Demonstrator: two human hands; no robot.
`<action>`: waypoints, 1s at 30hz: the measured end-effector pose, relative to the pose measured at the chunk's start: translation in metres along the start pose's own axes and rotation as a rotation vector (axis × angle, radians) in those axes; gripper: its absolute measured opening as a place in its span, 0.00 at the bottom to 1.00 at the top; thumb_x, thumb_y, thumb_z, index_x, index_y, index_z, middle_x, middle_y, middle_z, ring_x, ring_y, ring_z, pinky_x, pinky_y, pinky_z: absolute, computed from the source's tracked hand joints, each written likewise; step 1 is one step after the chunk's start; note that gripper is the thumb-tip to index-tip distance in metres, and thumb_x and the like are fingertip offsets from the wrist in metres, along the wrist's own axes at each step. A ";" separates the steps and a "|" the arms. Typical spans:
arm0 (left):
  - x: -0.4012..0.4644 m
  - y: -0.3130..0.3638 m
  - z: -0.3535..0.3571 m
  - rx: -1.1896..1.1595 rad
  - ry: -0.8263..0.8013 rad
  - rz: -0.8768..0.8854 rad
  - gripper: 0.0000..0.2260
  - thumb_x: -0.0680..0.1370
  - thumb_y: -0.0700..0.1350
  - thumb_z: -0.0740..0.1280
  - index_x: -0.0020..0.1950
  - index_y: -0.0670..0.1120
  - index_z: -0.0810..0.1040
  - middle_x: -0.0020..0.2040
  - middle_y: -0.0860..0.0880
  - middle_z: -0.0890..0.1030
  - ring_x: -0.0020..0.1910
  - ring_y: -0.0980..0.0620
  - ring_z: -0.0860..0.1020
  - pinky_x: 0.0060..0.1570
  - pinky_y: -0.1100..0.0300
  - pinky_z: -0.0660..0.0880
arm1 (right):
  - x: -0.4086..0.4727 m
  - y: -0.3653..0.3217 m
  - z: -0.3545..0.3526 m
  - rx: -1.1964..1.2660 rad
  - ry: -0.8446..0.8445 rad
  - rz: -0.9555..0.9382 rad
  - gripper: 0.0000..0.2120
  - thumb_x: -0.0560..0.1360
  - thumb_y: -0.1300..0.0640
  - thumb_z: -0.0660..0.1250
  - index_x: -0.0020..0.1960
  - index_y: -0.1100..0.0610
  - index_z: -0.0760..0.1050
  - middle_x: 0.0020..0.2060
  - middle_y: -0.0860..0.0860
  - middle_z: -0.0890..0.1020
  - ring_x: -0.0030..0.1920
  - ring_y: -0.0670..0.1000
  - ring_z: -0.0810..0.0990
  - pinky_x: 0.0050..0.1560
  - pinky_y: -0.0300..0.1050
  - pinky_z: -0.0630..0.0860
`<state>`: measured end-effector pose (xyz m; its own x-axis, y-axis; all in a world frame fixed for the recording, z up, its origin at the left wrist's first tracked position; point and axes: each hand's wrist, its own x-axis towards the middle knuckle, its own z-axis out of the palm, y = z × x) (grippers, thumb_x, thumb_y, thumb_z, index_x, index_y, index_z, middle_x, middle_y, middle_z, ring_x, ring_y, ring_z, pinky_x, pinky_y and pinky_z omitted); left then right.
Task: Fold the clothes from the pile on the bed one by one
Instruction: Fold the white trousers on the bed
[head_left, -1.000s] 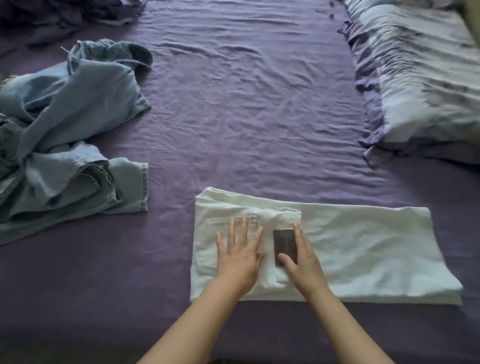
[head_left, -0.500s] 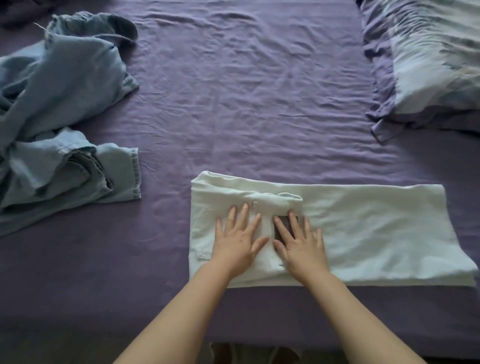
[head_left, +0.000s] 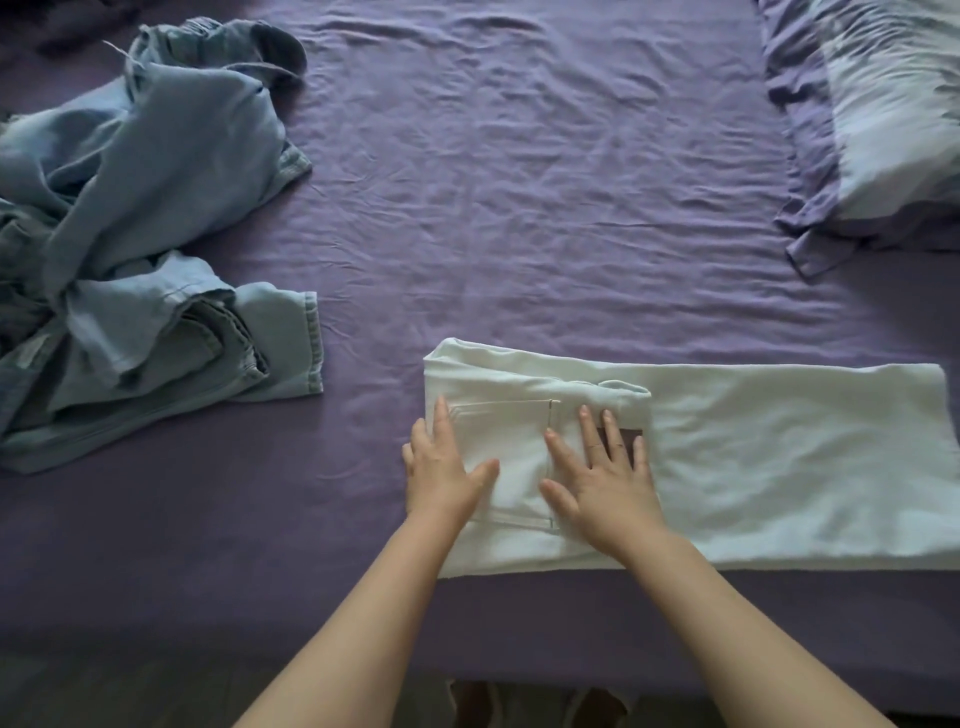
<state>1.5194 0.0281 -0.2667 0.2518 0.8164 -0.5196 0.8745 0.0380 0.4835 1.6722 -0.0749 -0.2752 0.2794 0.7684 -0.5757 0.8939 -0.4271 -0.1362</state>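
Leftmost, crumpled on the purple bedsheet (head_left: 519, 182): pile of light-blue denim clothes (head_left: 135, 249), legs and hems tangled, one stitched hem lying flat at the pile's near right corner, well apart from everything else. Farther right, near the front edge of the bed: white jeans (head_left: 753, 467), folded lengthwise into a long flat band running left to right, waistband end turned over at the left so the back pocket (head_left: 498, 441) faces up. On that left end, left hand (head_left: 441, 467): palm down, fingers straight and together, laid along the outer left edge of the fold with fingertips over the pocket's corner, thumb spread right across the pocket; gripping nothing, only pressing flat. Just beside it, apart by a narrow strip of white cloth, right hand (head_left: 602, 483): palm down, fingers straight and splayed, thumb angled left, pressing the doubled layer; nothing pinched or clasped. Under the right hand's fingers (head_left: 613, 431), partly covered: dark brown waistband patch (head_left: 631, 439), only a sliver showing at the fold's right edge. Beyond the hands, single-layer rest of the white jeans stretching right, smooth, far end squared off near the picture's right border. Top right corner, well apart from the jeans: pillow (head_left: 893, 114) in a purple-and-pale patterned case, flap hanging loose onto the sheet.
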 end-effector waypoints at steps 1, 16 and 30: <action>0.001 0.001 -0.005 -0.062 0.012 0.004 0.44 0.73 0.51 0.71 0.78 0.49 0.44 0.74 0.41 0.59 0.70 0.40 0.60 0.69 0.53 0.57 | -0.003 -0.003 -0.005 0.034 -0.002 0.012 0.30 0.77 0.34 0.45 0.75 0.39 0.40 0.74 0.51 0.32 0.74 0.55 0.30 0.72 0.60 0.37; -0.050 0.134 -0.052 -0.707 -0.366 0.291 0.33 0.73 0.70 0.57 0.75 0.57 0.62 0.72 0.48 0.69 0.67 0.49 0.72 0.68 0.50 0.68 | -0.075 -0.018 -0.104 0.887 0.453 -0.011 0.35 0.72 0.39 0.66 0.74 0.40 0.56 0.70 0.41 0.68 0.68 0.42 0.69 0.64 0.49 0.71; -0.093 0.233 0.059 -0.162 -0.301 0.714 0.27 0.78 0.57 0.51 0.73 0.45 0.66 0.74 0.45 0.66 0.73 0.49 0.63 0.72 0.57 0.57 | -0.104 0.172 -0.135 0.725 0.507 0.231 0.32 0.75 0.63 0.66 0.76 0.54 0.57 0.64 0.56 0.75 0.61 0.58 0.75 0.53 0.39 0.66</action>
<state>1.7237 -0.0724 -0.1476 0.8511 0.4845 -0.2021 0.3935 -0.3340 0.8565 1.8443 -0.1638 -0.1303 0.6978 0.6706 -0.2517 0.4052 -0.6593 -0.6333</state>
